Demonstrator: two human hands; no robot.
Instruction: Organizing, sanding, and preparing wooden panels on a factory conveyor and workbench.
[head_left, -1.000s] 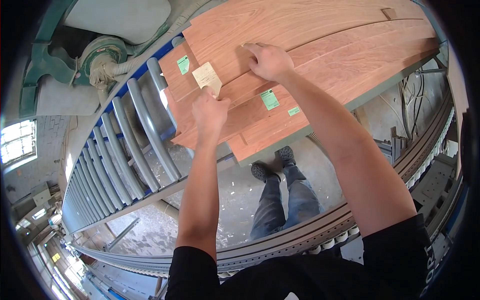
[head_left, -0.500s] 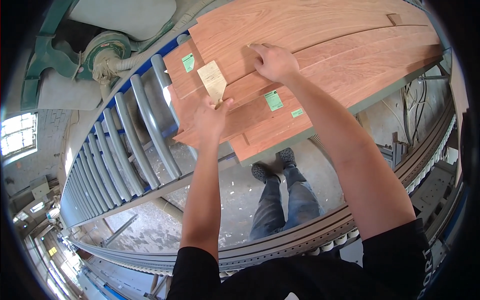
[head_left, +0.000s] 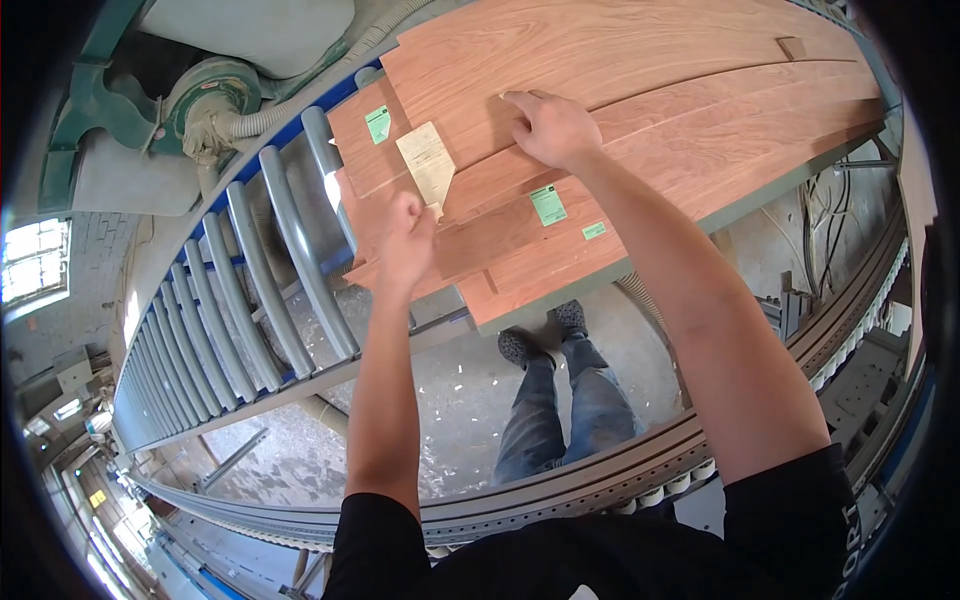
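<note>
My left hand (head_left: 408, 245) is curled closed beside the pointed lower end of a flat tan piece (head_left: 427, 165) with faint writing, which could be thin wood or card. What the left fingers hold, if anything, is hidden. The tan piece lies on stacked reddish-brown wooden boards (head_left: 660, 105). Farther right, my right hand (head_left: 560, 130) rests on the top board with its fingers bent together. A tiny pale bit shows at its index fingertip, too small to name. Green labels (head_left: 548, 205) are stuck on the boards near both hands.
A roller conveyor (head_left: 290, 235) with grey rollers and a blue frame runs off to the left. Green machinery with a hose (head_left: 215, 105) stands behind it. A small brown block (head_left: 791, 48) lies on the far right of the boards. A curved metal rail (head_left: 600, 470) crosses close to my body.
My left hand has drawn back slightly left and down from the tip of the tan piece, and its fingers have curled in. The right hand stays nearly in place.
</note>
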